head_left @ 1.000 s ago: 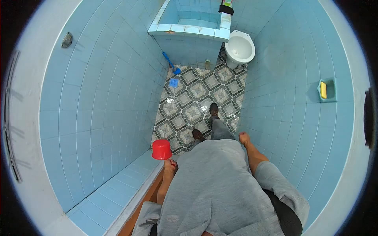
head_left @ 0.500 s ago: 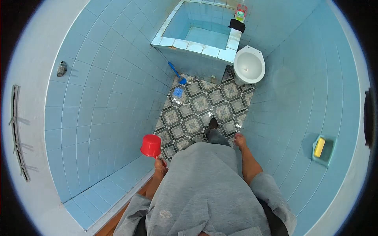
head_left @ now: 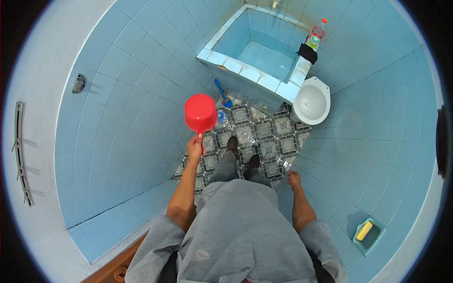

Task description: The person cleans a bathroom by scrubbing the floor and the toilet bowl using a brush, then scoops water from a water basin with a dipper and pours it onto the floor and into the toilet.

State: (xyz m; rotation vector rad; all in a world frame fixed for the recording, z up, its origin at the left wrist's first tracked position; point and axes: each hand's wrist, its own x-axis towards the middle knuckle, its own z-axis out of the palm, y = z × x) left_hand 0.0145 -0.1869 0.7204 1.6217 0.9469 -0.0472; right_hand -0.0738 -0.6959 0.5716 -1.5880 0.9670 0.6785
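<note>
My left hand [head_left: 195, 145] is closed round the handle of a red dipper [head_left: 201, 112], held out in front of me above the patterned floor. My right hand [head_left: 293, 178] hangs by the right wall with its fingers curled, and nothing shows in it. Beyond the dipper a blue brush [head_left: 223, 93] stands by the basin's front wall, and a blue drain cover [head_left: 221, 116] lies on the floor, partly behind the dipper.
A tiled basin [head_left: 251, 72] stands ahead, with a black cloth [head_left: 307, 54] and a clear bottle [head_left: 317, 34] on its right rim. The white toilet [head_left: 312, 103] is right of it. Yellow soap [head_left: 364, 231] sits in a wall dish [head_left: 372, 241].
My left hand has raised the red dipper and brought it forward. The basin and toilet appear nearer and farther right in view. My right hand remains low by the wall.
</note>
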